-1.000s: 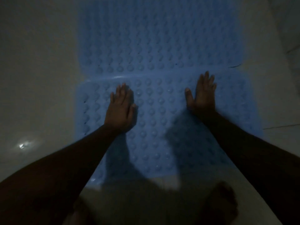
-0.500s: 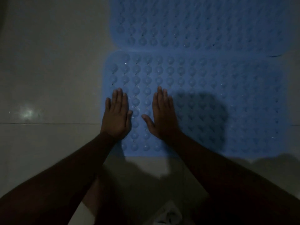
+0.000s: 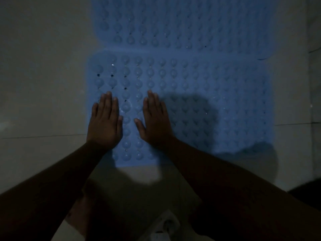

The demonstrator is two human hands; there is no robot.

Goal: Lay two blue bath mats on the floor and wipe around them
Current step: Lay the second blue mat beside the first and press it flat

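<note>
Head view, dim light: a person's left hand [image 3: 104,124] and right hand [image 3: 154,122] lie flat and apart, fingers straight, side by side on the lower-left part of the near blue mat [image 3: 199,80], holding nothing. That bumpy mat fills the centre of the frame on the pale tiled floor [image 3: 43,75]; the second blue mat [image 3: 182,23] lies across the top of the frame, its near edge meeting the first along a straight seam. A dark shadow [image 3: 187,110] falls on the near mat right of the hands.
</note>
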